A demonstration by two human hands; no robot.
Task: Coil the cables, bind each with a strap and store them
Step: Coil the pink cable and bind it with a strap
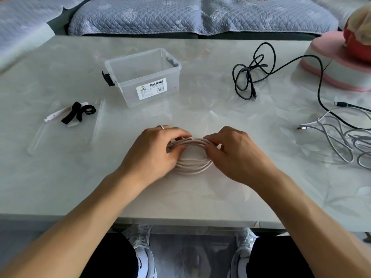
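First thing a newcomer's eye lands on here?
Dead centre near the table's front edge, the left hand and right hand grip a coiled pale beige cable. Behind them stands a lidless clear plastic storage box, with black straps to its left. A loose black cable and grey cables sprawl on the right.

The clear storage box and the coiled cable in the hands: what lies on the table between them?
Nothing: in the head view only bare table separates the clear storage box from the coiled cable.
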